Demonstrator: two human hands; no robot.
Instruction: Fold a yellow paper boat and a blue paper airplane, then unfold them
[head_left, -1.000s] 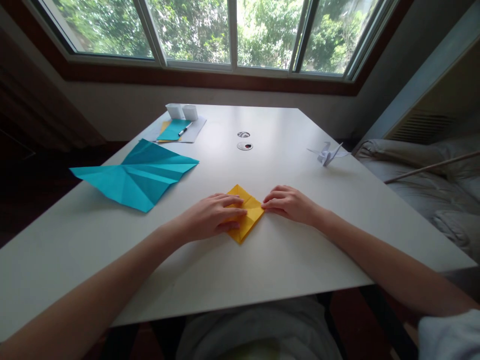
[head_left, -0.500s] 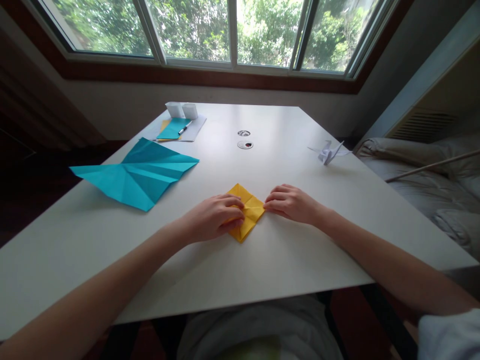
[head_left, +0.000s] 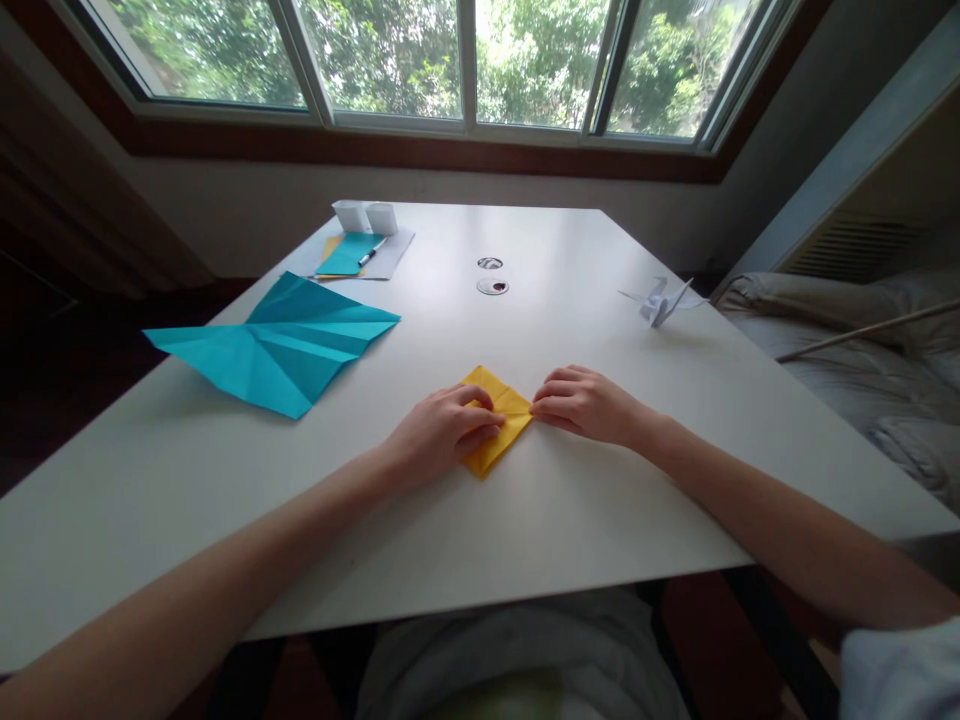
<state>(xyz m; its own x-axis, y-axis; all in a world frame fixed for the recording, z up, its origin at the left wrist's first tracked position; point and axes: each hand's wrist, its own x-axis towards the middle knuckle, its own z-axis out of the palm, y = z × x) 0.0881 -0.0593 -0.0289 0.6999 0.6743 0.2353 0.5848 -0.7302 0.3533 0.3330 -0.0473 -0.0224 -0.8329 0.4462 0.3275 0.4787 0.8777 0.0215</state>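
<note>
A small folded yellow paper lies flat on the white table near its front middle. My left hand rests on the paper's left half, fingers pressing it down and hiding that side. My right hand pinches the paper's right corner with its fingertips.
A large creased teal sheet hangs over the table's left edge. At the back left are two small white containers, a pen and teal and white sheets. A white paper crane stands at the right. Two round cable holes sit mid-table.
My left hand has slid a little to the right across the yellow paper, covering more of it. The right hand stays on the right corner.
</note>
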